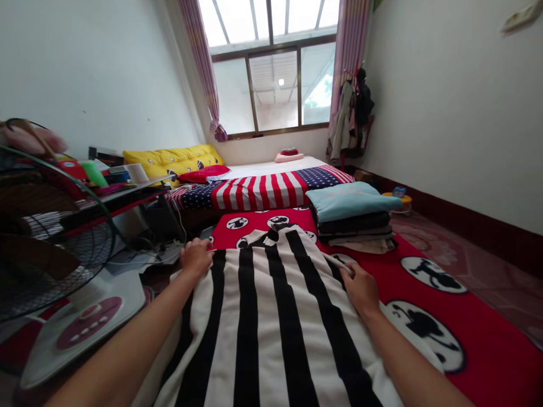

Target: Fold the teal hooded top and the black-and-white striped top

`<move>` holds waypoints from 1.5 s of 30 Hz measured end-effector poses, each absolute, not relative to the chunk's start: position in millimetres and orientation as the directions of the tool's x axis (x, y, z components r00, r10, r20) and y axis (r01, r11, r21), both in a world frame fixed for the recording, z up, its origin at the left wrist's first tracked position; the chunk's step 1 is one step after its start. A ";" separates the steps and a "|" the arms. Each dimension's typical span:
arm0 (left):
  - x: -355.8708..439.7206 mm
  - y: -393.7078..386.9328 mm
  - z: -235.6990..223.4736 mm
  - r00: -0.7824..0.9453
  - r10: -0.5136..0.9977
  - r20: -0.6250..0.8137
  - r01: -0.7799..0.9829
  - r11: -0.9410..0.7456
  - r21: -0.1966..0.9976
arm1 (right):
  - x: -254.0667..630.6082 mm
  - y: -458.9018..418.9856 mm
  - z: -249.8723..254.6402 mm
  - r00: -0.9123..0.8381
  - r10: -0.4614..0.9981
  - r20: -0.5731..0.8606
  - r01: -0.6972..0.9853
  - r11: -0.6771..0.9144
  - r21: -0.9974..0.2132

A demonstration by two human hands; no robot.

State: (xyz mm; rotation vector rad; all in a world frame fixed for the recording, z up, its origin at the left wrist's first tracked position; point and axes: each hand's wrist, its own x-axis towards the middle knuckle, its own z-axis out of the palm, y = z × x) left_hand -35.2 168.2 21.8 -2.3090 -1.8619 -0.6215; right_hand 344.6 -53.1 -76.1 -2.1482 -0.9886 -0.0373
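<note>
A black-and-white striped garment (271, 316) lies spread flat on a red bed cover (479, 345) printed with black-and-white round figures. My left hand (196, 257) rests on the garment's far left corner, fingers curled over the edge. My right hand (360, 288) is at the garment's right edge, fingers pinched on the fabric. Both arms reach forward along the cloth.
A stack of folded clothes (352, 217), light blue on top, sits just beyond my right hand. A standing fan (51, 249) and a cluttered side table (123, 189) are on the left. Beyond lie a stars-and-stripes blanket (263, 189), yellow pillows (178, 158) and a window.
</note>
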 end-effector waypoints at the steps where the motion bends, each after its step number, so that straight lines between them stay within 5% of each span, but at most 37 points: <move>1: -29.4 162.9 15.7 0.171 0.891 0.420 0.971 -0.224 0.081 | 344.4 -53.0 -76.6 0.702 0.635 0.324 0.661 -0.409 -0.629; 3: -9.7 146.4 2.3 0.279 0.849 0.448 0.948 -0.319 0.014 | 343.3 -52.5 -77.1 0.705 0.627 0.331 0.658 -0.404 -0.636; 8: 54.0 85.3 -31.7 0.619 0.672 0.407 0.672 -0.721 0.169 | 345.1 -50.1 -78.0 0.685 0.632 0.363 0.681 -0.377 -0.628; 11: 74.5 56.6 -53.7 0.650 0.677 0.345 0.648 -0.731 0.214 | 352.0 -50.3 -79.6 0.759 0.556 0.339 0.560 -0.291 -0.776; 14: 77.4 46.2 -68.5 0.612 0.707 0.355 0.677 -0.700 0.226 | 358.8 -52.1 -82.2 0.908 0.373 0.188 0.240 -0.099 -0.966; 19: 70.9 47.9 -70.2 0.605 0.680 0.415 0.618 -0.729 0.294 | 364.1 -56.4 -84.7 0.983 0.180 0.048 0.022 0.143 -0.989; 21: 70.5 47.7 -69.2 0.587 0.683 0.435 0.608 -0.726 0.321 | 363.7 -59.2 -81.8 0.980 0.183 0.075 0.061 0.080 -0.995; 24: 72.6 45.5 -70.0 0.566 0.694 0.446 0.630 -0.712 0.310 | 356.2 -61.4 -69.7 0.930 0.159 0.333 0.354 -0.134 -0.925; 28: 75.3 43.2 -72.2 0.564 0.704 0.433 0.666 -0.697 0.266 | 330.6 -45.3 -45.9 0.682 0.421 0.598 0.689 -0.097 -0.718; 33: 74.8 43.6 -73.9 0.550 0.713 0.435 0.666 -0.688 0.287 | 303.2 12.5 -30.5 0.526 0.794 0.306 0.685 -0.181 -0.706; 39: 70.0 43.6 -69.4 0.479 0.697 0.534 0.589 -0.706 0.392 | 310.5 69.7 -33.2 0.585 0.810 -0.048 0.433 -0.363 -0.825; 45: 61.7 38.9 -54.4 0.270 0.664 0.697 0.503 -0.715 0.486 | 315.1 89.9 -17.4 0.575 0.807 0.132 0.427 -0.159 -0.890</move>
